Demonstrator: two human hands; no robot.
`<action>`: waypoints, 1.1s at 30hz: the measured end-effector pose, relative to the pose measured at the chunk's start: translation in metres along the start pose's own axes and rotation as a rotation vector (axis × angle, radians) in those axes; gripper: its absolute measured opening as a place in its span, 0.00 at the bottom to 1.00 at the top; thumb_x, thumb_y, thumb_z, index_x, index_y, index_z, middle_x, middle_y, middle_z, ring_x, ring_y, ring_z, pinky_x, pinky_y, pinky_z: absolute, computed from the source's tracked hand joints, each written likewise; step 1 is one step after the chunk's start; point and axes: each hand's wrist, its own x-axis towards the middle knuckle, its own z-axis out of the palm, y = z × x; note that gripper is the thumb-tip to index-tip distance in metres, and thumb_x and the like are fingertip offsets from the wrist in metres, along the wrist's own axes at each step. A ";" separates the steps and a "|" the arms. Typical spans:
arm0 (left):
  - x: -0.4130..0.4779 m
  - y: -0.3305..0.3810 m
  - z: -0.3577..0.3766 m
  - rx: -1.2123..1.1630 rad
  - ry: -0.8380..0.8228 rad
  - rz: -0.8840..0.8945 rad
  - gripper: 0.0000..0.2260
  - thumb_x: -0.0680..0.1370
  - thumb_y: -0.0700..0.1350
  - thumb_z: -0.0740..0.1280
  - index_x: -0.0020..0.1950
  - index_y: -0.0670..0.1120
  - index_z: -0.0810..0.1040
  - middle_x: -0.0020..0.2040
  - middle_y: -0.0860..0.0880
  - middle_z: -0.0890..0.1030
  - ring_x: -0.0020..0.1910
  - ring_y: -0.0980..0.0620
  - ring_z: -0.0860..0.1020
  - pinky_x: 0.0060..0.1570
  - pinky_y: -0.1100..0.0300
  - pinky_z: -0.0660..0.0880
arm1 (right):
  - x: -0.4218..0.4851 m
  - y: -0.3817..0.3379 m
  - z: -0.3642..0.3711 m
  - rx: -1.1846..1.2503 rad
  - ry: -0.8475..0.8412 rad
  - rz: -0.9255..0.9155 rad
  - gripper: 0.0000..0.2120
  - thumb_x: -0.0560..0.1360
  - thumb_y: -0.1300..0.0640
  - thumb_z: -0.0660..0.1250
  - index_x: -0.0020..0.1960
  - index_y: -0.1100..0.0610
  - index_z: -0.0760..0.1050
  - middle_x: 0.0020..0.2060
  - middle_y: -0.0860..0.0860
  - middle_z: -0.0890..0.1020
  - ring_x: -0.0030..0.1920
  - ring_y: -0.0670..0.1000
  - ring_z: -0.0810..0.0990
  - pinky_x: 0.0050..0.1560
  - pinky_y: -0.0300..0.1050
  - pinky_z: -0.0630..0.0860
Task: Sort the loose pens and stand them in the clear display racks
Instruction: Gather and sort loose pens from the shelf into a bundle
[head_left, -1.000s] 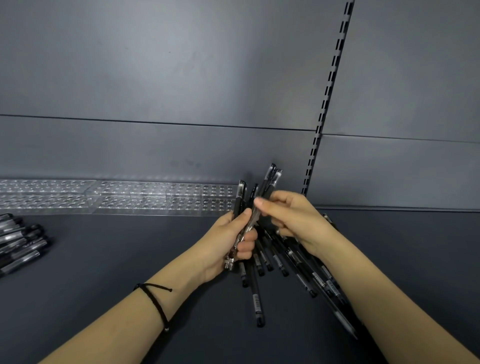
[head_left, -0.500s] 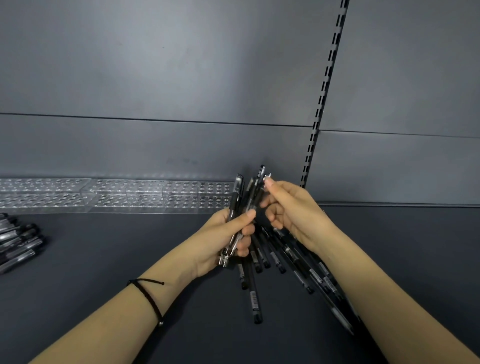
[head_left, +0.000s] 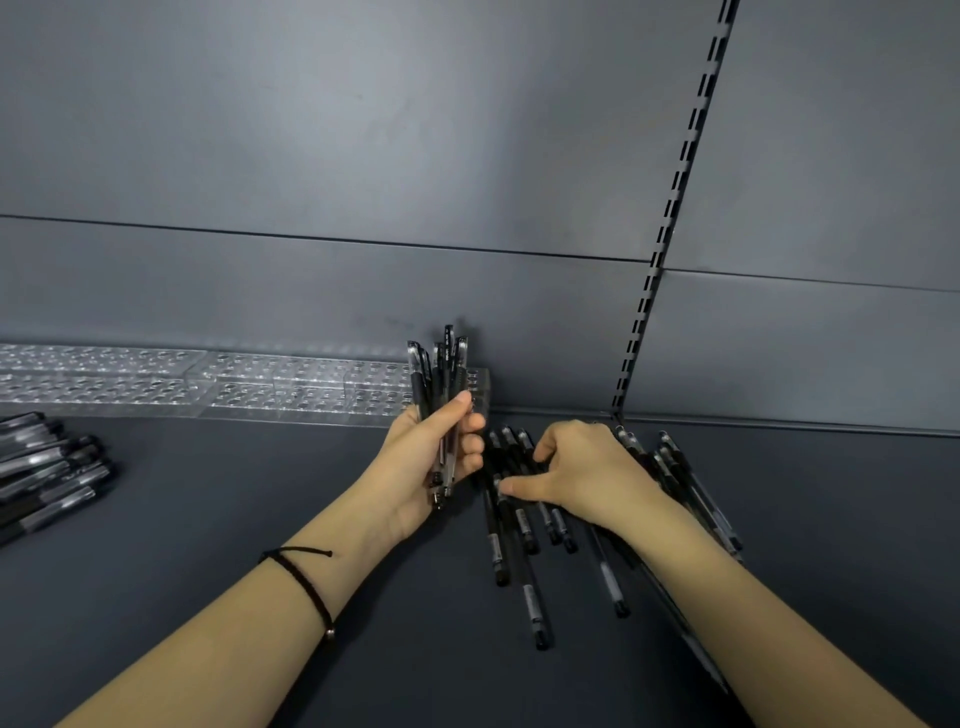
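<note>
My left hand (head_left: 439, 457) grips an upright bundle of black pens (head_left: 441, 371), caps up, in front of the right end of the clear display racks (head_left: 291, 387). To its right, my right hand (head_left: 582, 470) rests low on the pile of loose black pens (head_left: 524, 530) lying on the dark shelf. Its thumb lies flat across the pens and its fingers curl down among them; whether they hold one is hidden. The racks run along the back wall and every hole I can see is vacant.
A second heap of black pens (head_left: 47, 473) lies at the left edge of the dark shelf (head_left: 234, 493). A slotted metal upright (head_left: 670, 218) runs up the grey back wall, right of centre. More loose pens (head_left: 691, 483) fan out behind my right wrist.
My right hand has let go of the bundle and dropped onto the loose pens on the shelf. The left hand has lifted the bundle more upright, towards the racks.
</note>
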 end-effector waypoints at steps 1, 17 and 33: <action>0.000 0.000 0.000 -0.006 -0.009 -0.003 0.06 0.79 0.44 0.66 0.44 0.44 0.75 0.32 0.50 0.78 0.25 0.56 0.74 0.26 0.64 0.74 | 0.001 0.000 -0.001 0.007 -0.016 0.010 0.31 0.66 0.38 0.75 0.60 0.56 0.75 0.53 0.50 0.79 0.52 0.50 0.78 0.54 0.47 0.77; 0.001 -0.007 0.002 0.047 -0.038 0.014 0.10 0.79 0.44 0.66 0.39 0.45 0.72 0.30 0.50 0.71 0.24 0.56 0.68 0.24 0.65 0.68 | 0.006 -0.008 -0.016 -0.062 -0.165 0.048 0.19 0.70 0.52 0.74 0.52 0.65 0.79 0.36 0.53 0.80 0.34 0.50 0.77 0.42 0.44 0.78; 0.001 -0.006 0.003 -0.060 0.092 0.008 0.03 0.77 0.41 0.69 0.48 0.42 0.78 0.33 0.49 0.79 0.25 0.58 0.73 0.24 0.67 0.71 | 0.002 -0.006 -0.009 -0.037 -0.127 -0.027 0.14 0.72 0.54 0.74 0.44 0.63 0.75 0.37 0.54 0.74 0.37 0.53 0.72 0.40 0.44 0.70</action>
